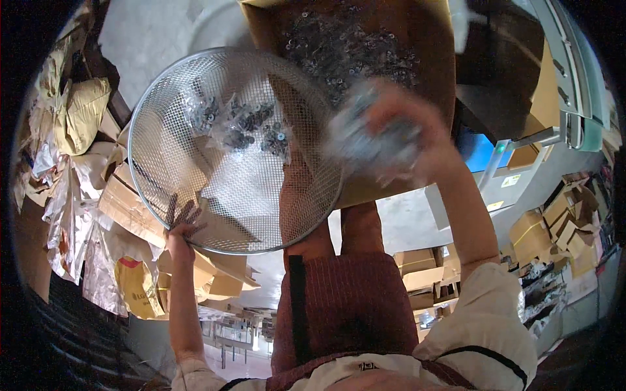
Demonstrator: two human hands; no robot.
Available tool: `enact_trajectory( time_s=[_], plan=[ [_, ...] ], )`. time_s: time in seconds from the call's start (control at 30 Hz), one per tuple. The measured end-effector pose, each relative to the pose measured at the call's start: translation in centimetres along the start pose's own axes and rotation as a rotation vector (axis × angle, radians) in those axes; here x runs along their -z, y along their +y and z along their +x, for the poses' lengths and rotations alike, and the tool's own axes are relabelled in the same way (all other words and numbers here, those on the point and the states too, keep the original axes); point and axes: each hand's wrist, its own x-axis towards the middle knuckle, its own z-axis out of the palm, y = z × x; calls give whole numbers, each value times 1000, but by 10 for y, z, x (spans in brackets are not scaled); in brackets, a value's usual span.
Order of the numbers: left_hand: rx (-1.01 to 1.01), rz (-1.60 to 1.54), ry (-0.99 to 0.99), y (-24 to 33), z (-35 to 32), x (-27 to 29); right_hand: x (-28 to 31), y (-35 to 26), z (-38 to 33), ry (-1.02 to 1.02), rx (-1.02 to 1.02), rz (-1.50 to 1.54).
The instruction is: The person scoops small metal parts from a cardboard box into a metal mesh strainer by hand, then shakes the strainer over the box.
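Observation:
My left hand (184, 229) is closed on the rim of a round wire mesh sieve (248, 208), its fingers showing through the mesh. Inside lie several clear plastic bags of small dark parts (241, 122), grouped toward the far side. To the right, my right hand (411, 117) grips a clear plastic bag of small parts (365, 143); motion smears both. That bag hangs above the near part of an open cardboard box (430, 39), close to the sieve's right edge. Many loose small dark parts (352, 49), like washers or caps, are spread inside the box.
Crumpled plastic sheets and brown paper (81, 117) are piled at the left, with a yellow bag (138, 287) lower down. Flattened cardboard (134, 202) lies under the sieve. A grey machine (515, 176) with a blue panel stands at the right, near stacked cardboard boxes (561, 225).

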Motion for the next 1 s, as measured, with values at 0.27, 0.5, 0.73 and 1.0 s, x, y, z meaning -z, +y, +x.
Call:
enact_trajectory(
  time_s=[0.27, 0.5, 0.73, 1.0],
  plan=[
    [-64, -13, -12, 8, 10, -21, 93, 120, 159, -66, -395, -742],
    [-68, -30, 61, 6, 13, -20, 0, 222, 138, 450, -169, -1606],
    [-94, -38, 155, -2, 13, -15, 29, 216, 57, 735, -545, -91],
    [-83, -59, 155, -15, 13, 3, -44, 32, -58, 714, -178, 254]
  ],
)
